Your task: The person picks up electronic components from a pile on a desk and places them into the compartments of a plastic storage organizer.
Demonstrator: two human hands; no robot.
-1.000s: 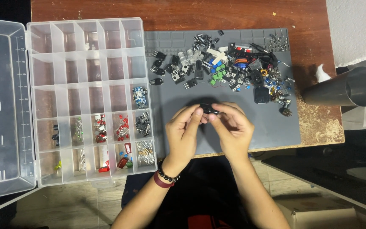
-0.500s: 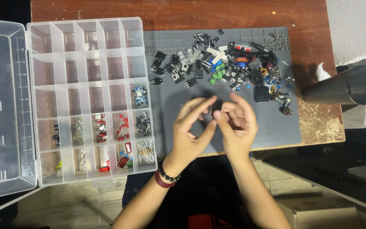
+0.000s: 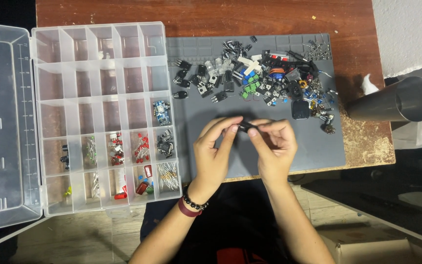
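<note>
My left hand [image 3: 214,151] and my right hand [image 3: 274,146] meet over the grey work mat [image 3: 313,146]. Between their fingertips they pinch one small black electronic part [image 3: 244,127], held just above the mat. A dark bead bracelet and a red band circle my left wrist. Behind the hands, at the far side of the mat, lies a heap of mixed electronic parts [image 3: 264,80] in black, blue, green and white.
A clear plastic compartment box [image 3: 98,117] lies open on the left, its lid [image 3: 1,127] folded outward; its near compartments hold small LEDs, resistors and chips. A grey metal cylinder [image 3: 391,102] lies at the table's right edge. The wooden table ends just behind my wrists.
Both hands have stayed together over the mat, shifting and turning the small black part between the fingertips; the fingers rose a little, then settled back.
</note>
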